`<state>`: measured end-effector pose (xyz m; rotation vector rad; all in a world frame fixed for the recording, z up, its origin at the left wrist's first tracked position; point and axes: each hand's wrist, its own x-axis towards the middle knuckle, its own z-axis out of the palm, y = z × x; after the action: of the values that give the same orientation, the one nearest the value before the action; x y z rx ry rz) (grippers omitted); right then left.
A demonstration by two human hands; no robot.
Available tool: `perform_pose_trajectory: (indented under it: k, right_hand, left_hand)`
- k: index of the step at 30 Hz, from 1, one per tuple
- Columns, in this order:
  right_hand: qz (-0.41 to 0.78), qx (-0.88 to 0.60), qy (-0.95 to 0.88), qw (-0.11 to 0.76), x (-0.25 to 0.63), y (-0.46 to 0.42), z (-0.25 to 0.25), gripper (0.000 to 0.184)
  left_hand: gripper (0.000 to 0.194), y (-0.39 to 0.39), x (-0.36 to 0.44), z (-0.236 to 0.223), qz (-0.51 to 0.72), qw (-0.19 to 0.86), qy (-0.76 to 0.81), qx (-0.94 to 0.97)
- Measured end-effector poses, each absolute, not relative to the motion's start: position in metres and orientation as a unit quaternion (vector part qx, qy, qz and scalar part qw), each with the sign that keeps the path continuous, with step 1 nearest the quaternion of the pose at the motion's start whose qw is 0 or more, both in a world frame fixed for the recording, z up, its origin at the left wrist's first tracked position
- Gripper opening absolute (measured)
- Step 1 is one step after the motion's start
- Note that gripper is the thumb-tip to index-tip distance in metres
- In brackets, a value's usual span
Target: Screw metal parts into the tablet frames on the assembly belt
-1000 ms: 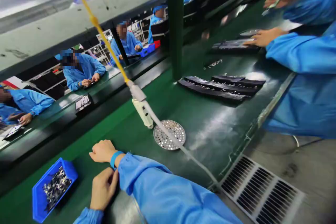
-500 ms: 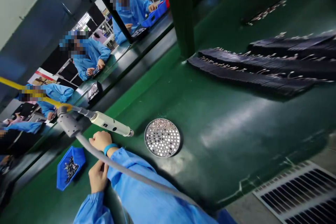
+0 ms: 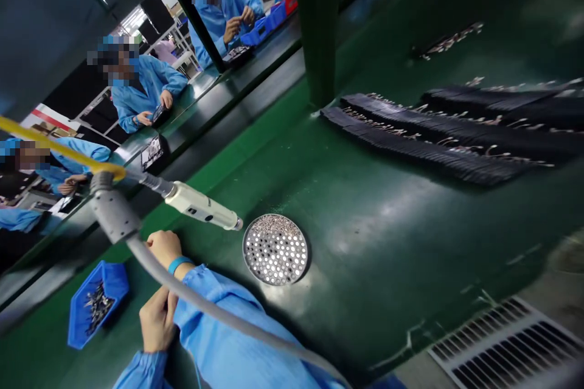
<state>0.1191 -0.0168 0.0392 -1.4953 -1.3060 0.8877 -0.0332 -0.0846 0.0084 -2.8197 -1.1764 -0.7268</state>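
Left hand (image 3: 157, 319): on the right sleeve (image 3: 201, 298), grip unclear.
Right hand (image 3: 165, 249): loosely curled, nothing visible in it.
Nearby: blue tray of metal parts (image 3: 97, 307) beside the hands on the green desk (image 3: 387, 243); electric screwdriver (image 3: 203, 206) hanging above.

A blue wrist strap (image 3: 179, 265) circles a bare wrist (image 3: 171, 252), just beyond the sleeve (image 3: 201, 295).

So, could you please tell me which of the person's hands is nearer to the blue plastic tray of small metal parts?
The left hand is nearer, just beside the blue plastic tray on its right in view. The right hand, wearing the blue wristband, sits farther off, up and to the right.
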Motion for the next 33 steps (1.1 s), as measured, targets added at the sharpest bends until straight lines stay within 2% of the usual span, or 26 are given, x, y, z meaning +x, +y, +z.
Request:
perform_pose_trajectory:
  k: [7, 11, 15, 20, 21, 23, 24, 25, 30, 33]
  right_hand:
    - [0.280, -0.638, -0.586, 0.414, 0.120, -0.045, 0.038, 0.031]
    - [0.207, -0.649, -0.628, 0.376, 0.123, -0.080, 0.047, 0.026]
    - [0.109, -0.681, -0.633, 0.352, 0.141, -0.156, 0.045, 0.026]
    - [-0.033, -0.792, -0.524, 0.311, 0.207, -0.262, 0.023, 0.029]
    - [-0.045, -0.806, -0.512, 0.294, 0.224, -0.273, 0.019, 0.045]
    - [-0.038, -0.845, -0.473, 0.248, 0.253, -0.280, 0.009, 0.090]
    - [-0.030, -0.854, -0.464, 0.232, 0.263, -0.280, 0.005, 0.102]
    - [-0.021, -0.860, -0.459, 0.222, 0.270, -0.278, 0.001, 0.107]
    - [-0.003, -0.849, -0.485, 0.209, 0.242, -0.284, -0.007, 0.093]
    - [0.008, -0.821, -0.532, 0.207, 0.207, -0.301, -0.005, 0.102]
  left_hand:
    - [0.047, -0.092, -0.008, 0.022, -0.290, -0.009, -0.160, -0.944]
    - [0.040, -0.096, -0.006, 0.024, -0.344, -0.016, -0.078, -0.936]
    - [0.038, -0.103, -0.006, 0.019, -0.389, -0.058, 0.016, -0.919]
    - [0.040, -0.116, -0.009, 0.006, -0.384, -0.175, 0.036, -0.906]
    - [0.040, -0.119, -0.010, 0.004, -0.380, -0.190, 0.044, -0.904]
    - [0.039, -0.122, -0.012, 0.001, -0.372, -0.206, 0.067, -0.903]
    - [0.039, -0.123, -0.013, 0.001, -0.367, -0.210, 0.075, -0.903]
    - [0.039, -0.124, -0.014, 0.001, -0.362, -0.213, 0.080, -0.904]
    - [0.040, -0.126, -0.016, 0.001, -0.353, -0.218, 0.065, -0.908]
    - [0.042, -0.128, -0.015, -0.001, -0.324, -0.229, 0.056, -0.916]
